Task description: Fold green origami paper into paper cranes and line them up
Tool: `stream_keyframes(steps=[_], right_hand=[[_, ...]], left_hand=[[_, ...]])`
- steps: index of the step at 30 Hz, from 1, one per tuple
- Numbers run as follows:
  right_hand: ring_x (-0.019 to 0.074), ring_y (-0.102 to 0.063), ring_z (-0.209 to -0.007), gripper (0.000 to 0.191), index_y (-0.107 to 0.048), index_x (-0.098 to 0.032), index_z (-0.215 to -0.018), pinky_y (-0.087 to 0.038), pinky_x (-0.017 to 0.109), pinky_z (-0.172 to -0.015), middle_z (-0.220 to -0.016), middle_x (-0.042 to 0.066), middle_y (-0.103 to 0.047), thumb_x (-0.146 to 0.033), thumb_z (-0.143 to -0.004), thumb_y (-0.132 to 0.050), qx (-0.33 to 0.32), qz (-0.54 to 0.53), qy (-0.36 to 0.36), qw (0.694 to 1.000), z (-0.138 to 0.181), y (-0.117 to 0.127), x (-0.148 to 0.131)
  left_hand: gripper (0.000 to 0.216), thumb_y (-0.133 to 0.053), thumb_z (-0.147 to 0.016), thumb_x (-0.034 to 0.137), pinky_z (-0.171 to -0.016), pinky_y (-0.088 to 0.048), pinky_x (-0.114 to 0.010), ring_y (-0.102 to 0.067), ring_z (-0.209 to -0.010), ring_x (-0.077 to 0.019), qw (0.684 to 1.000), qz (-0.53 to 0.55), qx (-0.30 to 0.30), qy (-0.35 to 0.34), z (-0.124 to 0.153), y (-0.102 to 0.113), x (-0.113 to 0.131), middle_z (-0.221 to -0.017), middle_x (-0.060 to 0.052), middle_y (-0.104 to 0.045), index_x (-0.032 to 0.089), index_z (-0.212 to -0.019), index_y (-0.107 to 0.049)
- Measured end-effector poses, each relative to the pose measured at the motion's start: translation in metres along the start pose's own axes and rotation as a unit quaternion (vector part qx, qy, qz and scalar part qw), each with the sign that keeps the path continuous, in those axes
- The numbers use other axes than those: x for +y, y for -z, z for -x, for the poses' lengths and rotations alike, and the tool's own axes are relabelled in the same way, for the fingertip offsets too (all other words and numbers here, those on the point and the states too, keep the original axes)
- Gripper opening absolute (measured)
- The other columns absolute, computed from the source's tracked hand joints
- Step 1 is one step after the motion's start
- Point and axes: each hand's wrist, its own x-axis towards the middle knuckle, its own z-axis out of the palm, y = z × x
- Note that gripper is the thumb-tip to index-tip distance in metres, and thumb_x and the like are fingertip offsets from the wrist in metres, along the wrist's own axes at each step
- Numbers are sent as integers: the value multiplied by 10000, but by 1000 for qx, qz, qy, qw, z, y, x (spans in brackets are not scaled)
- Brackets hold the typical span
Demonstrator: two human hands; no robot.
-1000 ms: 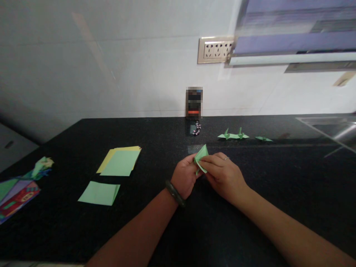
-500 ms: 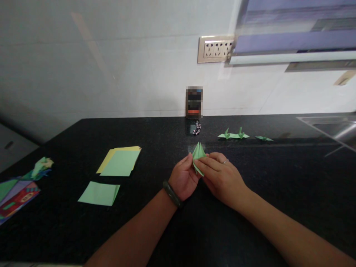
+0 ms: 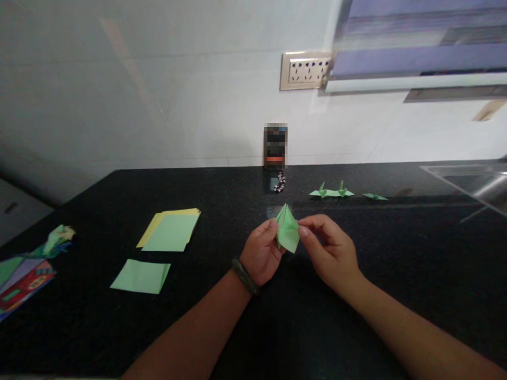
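A partly folded piece of green origami paper (image 3: 288,232) is held up over the dark counter, its pointed end facing away from me. My left hand (image 3: 262,250) is closed on its left edge, thumb on top and fingers underneath. On the other side, my right hand (image 3: 330,245) pinches the right edge between thumb and index finger. Behind them stand green folded paper cranes (image 3: 331,193), joined side by side, with another small green folded piece (image 3: 374,197) to their right.
To the left lie a stack of green and yellow paper sheets (image 3: 171,231) and a creased green sheet (image 3: 141,276). A colourful packet (image 3: 27,285) and crumpled paper bits (image 3: 59,240) sit farther left. A phone-like object (image 3: 276,146) leans against the wall; a sink (image 3: 471,179) is at right.
My right hand has drawn back to the right, from lying over the paper to pinching its edge. The paper's lower flap now spreads wider. My left hand stays in place.
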Motion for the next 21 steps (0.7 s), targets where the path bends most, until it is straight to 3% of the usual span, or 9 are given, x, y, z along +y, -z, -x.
stream_keyframes(steps=[2,4,8,15,21], right_hand=[[136,-520,-669,238,-544,-199,-970,-459,274,-607,-787,18,-533,-286,-753,-587,20,-37,-83,996,-2,-3,5],[125,-502,-613,298,-547,-177,-959,-448,258,-555,-735,5,-526,-294,-697,-630,-22,-81,-147,986,-5,-6,8],[106,-477,-525,177,-568,-156,-774,-420,243,-502,-623,-14,-524,-280,-661,-624,-89,-138,-233,958,-10,-6,10],[106,-450,-500,151,-521,-169,-630,-375,232,-465,-561,-25,-503,-284,-642,-617,-81,-62,-216,971,-10,-4,13],[93,-399,-483,201,-487,-176,-597,-337,224,-450,-528,-48,-420,-319,-653,-617,-61,-49,-205,976,-10,-4,9]], left_hand=[[172,-472,-844,223,-732,-437,-278,-597,-744,-145,1000,-5,-7,1,1,0,-1,-809,-74,-640,95,-875,-584],[171,-496,-829,229,-753,-437,-299,-600,-787,-167,1000,-20,-20,5,1,1,-3,-818,-82,-637,93,-895,-578],[182,-550,-796,264,-743,-448,-313,-598,-780,-170,997,-68,-17,15,0,4,-9,-799,-66,-625,106,-885,-565],[254,-611,-741,361,-700,-457,-295,-578,-700,-140,990,-138,7,24,0,5,-11,-733,-33,-606,112,-778,-576],[291,-601,-751,373,-712,-460,-294,-585,-697,-137,992,-102,6,78,1,6,-5,-763,-61,-631,91,-823,-603]])
